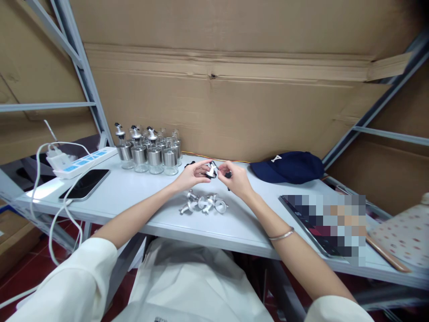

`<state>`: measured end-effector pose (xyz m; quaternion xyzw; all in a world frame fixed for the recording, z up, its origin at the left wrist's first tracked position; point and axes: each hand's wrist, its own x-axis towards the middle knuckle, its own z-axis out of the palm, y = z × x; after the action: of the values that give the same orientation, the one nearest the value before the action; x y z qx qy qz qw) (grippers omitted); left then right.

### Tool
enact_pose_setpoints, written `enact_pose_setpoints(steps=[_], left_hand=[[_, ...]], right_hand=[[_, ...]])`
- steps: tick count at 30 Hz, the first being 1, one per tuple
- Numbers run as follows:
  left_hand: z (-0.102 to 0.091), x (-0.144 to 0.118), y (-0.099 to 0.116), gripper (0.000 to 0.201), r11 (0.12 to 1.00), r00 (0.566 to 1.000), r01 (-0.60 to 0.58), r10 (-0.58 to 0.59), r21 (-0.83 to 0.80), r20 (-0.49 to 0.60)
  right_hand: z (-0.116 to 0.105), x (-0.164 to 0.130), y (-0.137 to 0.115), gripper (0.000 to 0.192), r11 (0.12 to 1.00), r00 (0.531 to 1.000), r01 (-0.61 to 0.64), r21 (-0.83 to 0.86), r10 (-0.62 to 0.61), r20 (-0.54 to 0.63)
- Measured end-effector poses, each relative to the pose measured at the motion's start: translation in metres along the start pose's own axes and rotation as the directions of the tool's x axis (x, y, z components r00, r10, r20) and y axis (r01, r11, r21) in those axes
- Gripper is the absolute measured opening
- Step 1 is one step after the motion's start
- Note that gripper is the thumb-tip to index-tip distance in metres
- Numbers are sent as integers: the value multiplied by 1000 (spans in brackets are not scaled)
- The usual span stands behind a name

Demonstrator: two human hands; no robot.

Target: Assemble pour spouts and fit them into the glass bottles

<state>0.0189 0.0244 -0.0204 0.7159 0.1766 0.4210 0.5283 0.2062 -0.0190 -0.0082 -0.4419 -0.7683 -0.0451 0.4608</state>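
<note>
My left hand (191,175) holds a silver pour spout (212,170) with a black base between thumb and fingers, above the table. Close by on the right, my right hand (238,180) is closed, its fingertips at the spout's tip. A small black part (228,175) shows under its curled fingers; its exact shape is hidden. Nearer me lie several loose silver spout tops (202,204) in a small pile. Partly behind my left hand are black pieces (190,164), too small to make out.
Several glass bottles with steel sleeves (154,156) stand at the back left, some with pour spouts. Left of them are a power strip (85,163), white cables and a phone (85,184). A navy cap (290,167) and a tablet (321,228) lie right. Cardboard (228,112) backs the table.
</note>
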Motion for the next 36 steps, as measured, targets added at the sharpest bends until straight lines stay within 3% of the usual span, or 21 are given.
enact_pose_setpoints(steps=[9, 16, 29, 36], left_hand=[[-1, 1, 1, 67, 998, 998, -48, 50, 44, -45], [0, 1, -3, 68, 999, 999, -39, 40, 8, -34], [4, 1, -1, 60, 1000, 991, 3, -6, -22, -131], [4, 1, 3, 61, 998, 991, 47, -53, -51, -121]], right_hand=[[3, -1, -3, 47, 996, 995, 45, 81, -51, 84], [2, 0, -5, 38, 979, 996, -45, 197, 30, 80], [4, -2, -6, 36, 971, 997, -56, 232, 43, 61], [6, -1, -4, 37, 945, 995, -102, 310, 91, 51]])
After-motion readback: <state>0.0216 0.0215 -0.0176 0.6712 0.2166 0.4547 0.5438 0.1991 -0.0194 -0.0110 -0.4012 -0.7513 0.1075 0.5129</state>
